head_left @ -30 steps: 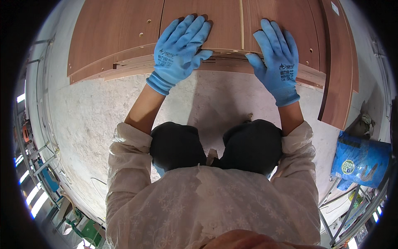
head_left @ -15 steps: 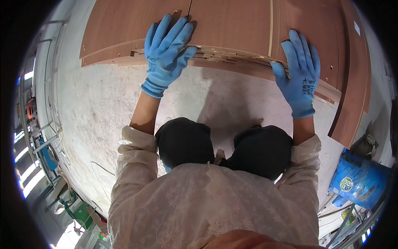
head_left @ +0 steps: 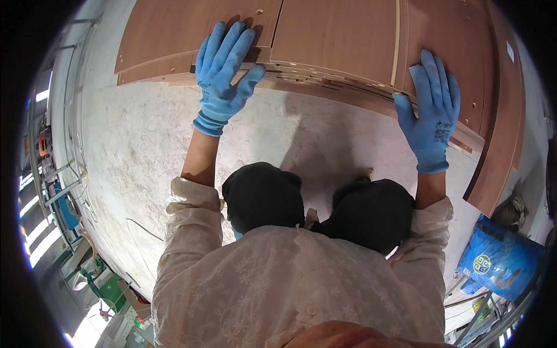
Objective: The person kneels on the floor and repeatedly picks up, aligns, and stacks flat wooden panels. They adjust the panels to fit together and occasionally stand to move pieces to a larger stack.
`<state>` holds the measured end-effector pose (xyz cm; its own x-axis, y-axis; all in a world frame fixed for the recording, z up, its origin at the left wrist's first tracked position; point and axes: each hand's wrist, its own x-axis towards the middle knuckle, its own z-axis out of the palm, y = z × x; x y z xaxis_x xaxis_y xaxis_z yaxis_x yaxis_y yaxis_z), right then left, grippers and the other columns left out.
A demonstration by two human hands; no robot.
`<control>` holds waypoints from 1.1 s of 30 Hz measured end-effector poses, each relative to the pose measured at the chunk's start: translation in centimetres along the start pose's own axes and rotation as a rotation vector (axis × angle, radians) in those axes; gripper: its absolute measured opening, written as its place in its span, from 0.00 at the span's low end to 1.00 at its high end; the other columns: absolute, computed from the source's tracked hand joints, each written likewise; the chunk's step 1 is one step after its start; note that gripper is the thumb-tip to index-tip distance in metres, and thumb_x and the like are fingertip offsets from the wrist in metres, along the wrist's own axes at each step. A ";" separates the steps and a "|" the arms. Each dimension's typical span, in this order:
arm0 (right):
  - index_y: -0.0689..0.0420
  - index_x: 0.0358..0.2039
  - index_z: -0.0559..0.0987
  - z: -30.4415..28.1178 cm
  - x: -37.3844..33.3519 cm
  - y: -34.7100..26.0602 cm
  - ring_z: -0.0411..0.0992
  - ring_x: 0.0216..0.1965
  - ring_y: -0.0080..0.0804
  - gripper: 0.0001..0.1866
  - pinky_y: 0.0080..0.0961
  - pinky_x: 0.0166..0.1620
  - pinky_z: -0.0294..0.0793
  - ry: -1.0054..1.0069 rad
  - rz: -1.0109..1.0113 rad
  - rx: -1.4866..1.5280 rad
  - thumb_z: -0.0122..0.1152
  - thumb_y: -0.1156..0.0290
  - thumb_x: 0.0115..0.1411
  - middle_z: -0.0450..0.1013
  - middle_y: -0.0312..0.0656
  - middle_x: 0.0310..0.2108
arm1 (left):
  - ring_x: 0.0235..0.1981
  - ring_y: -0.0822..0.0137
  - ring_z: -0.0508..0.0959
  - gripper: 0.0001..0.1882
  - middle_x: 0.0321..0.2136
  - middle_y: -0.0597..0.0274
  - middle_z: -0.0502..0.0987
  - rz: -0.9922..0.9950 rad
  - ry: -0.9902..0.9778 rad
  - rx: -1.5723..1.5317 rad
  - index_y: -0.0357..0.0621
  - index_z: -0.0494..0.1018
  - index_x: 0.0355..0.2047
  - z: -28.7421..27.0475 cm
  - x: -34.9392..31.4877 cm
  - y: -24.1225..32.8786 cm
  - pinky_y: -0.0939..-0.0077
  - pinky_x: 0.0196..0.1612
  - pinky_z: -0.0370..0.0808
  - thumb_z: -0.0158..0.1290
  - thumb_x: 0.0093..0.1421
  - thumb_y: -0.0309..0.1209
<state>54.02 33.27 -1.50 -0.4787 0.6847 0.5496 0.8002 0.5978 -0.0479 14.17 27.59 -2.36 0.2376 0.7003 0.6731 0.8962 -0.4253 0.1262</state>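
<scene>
A stack of reddish-brown wood panels lies in front of me, its near edge layered and slightly uneven. My left hand, in a blue glove, rests with its fingers over the panels' near edge at the left, just left of a dark seam. Those fingers are extended and the thumb stands out to the side. Farther right, my right hand, gloved the same way, lies flat across the near edge beside a pale strip. Its fingers are stretched out and the thumb touches the edge. Neither hand is wrapped around anything.
Another long brown panel sits along the right side of the stack. A blue drum-like container stands at the lower right by metal bars. Pale scuffed floor lies between me and the panels. Racks and a green box appear at the left.
My left hand has shifted left along the panel edge, uncovering more of the seam and a panel corner. My right hand stays on nearly the same spot. The whole view has tilted slightly.
</scene>
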 end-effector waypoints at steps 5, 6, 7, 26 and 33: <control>0.46 0.59 0.78 0.2 0.0 0.0 0.66 0.70 0.41 0.28 0.46 0.73 0.58 0.011 -0.001 0.005 0.68 0.50 0.61 0.67 0.40 0.70 | 0.70 0.50 0.67 0.32 0.67 0.59 0.73 -0.011 0.023 0.024 0.53 0.75 0.64 1.1 0.0 -0.4 0.49 0.73 0.56 0.61 0.63 0.52; 0.46 0.59 0.78 0.2 0.0 0.0 0.66 0.70 0.42 0.28 0.46 0.73 0.58 0.008 -0.001 0.005 0.68 0.50 0.61 0.67 0.40 0.70 | 0.70 0.52 0.68 0.33 0.67 0.59 0.73 -0.014 0.023 0.017 0.54 0.75 0.64 1.3 0.1 -0.4 0.48 0.73 0.54 0.60 0.64 0.54; 0.46 0.58 0.78 0.2 0.0 0.0 0.66 0.70 0.42 0.27 0.46 0.73 0.58 -0.006 0.013 0.008 0.68 0.50 0.61 0.67 0.40 0.70 | 0.70 0.52 0.68 0.33 0.67 0.59 0.73 -0.005 0.030 0.019 0.54 0.75 0.65 1.4 0.1 -0.4 0.48 0.74 0.54 0.60 0.64 0.55; 0.49 0.58 0.77 -0.7 -0.1 -0.1 0.62 0.72 0.45 0.28 0.49 0.73 0.55 -0.006 0.015 0.036 0.68 0.51 0.60 0.66 0.44 0.70 | 0.68 0.50 0.71 0.31 0.64 0.54 0.75 0.037 0.009 0.001 0.45 0.76 0.63 0.9 1.3 0.9 0.50 0.72 0.58 0.63 0.63 0.45; 0.48 0.56 0.76 -0.4 -0.2 -0.3 0.63 0.70 0.44 0.27 0.49 0.72 0.57 0.031 0.050 0.033 0.65 0.48 0.61 0.66 0.43 0.68 | 0.70 0.51 0.68 0.32 0.67 0.59 0.73 0.026 -0.004 0.029 0.51 0.74 0.66 1.3 1.3 1.0 0.48 0.75 0.55 0.61 0.64 0.48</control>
<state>54.06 32.80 -1.28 -0.4262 0.7015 0.5712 0.8102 0.5768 -0.1038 15.84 28.81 -2.29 0.2623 0.6915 0.6731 0.9000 -0.4269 0.0878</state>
